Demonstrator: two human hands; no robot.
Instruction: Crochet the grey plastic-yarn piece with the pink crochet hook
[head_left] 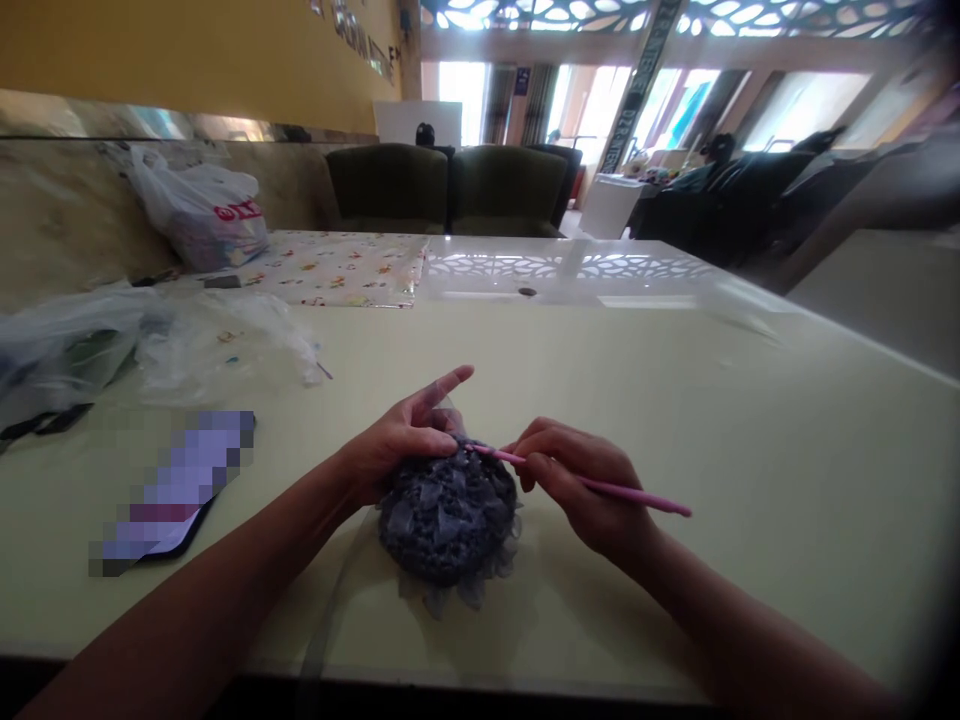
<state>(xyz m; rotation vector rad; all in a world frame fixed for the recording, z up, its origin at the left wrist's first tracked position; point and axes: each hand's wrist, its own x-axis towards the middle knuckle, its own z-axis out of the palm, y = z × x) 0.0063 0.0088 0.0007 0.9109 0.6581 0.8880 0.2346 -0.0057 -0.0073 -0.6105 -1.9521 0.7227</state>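
Observation:
A round grey crocheted piece [448, 520] with frilly edges lies on the pale table [750, 430] in front of me. My left hand [401, 440] pinches its upper edge, index finger stretched out. My right hand [581, 480] grips a pink crochet hook [600, 487], whose tip reaches into the piece's top edge by my left thumb. A thin grey strand [330, 600] trails from the piece toward the table's near edge.
A phone [176, 490] with a blurred screen lies at the left. Clear plastic bags [150, 345] and a white shopping bag [202, 215] sit at the far left, a patterned cloth [337, 268] behind. Dark armchairs [450, 188] stand beyond the table.

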